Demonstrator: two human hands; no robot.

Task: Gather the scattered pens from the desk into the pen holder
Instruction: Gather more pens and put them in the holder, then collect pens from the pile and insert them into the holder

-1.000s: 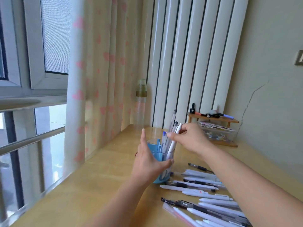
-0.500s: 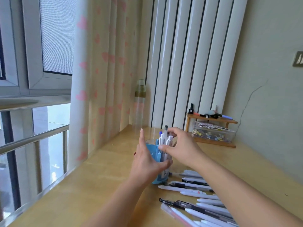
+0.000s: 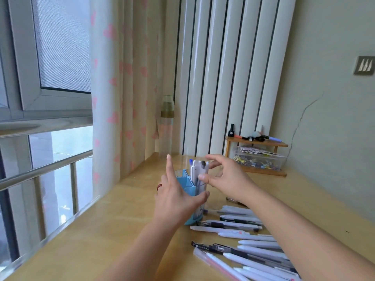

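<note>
A blue and clear pen holder [image 3: 187, 181] stands on the wooden desk [image 3: 113, 224] with several pens [image 3: 194, 170] upright in it. My left hand [image 3: 176, 200] grips the holder from the near side: the thumb wraps round its right wall and the index finger points up. Just right of the holder's top is my right hand [image 3: 230, 180], its fingers spread and loosely curved, holding nothing. Several white and black pens [image 3: 233, 225] lie scattered on the desk to the right, under my right forearm.
A clear bottle [image 3: 167, 126] stands at the back by the pink-heart curtain [image 3: 121, 88]. A small wooden shelf [image 3: 257, 142] with small items sits over a clear plastic box [image 3: 260, 160] at the back right. The window and rail are on the left.
My right hand lowered the pens it held into the holder and let go; its fingers have now spread apart beside the holder. My left hand kept its hold.
</note>
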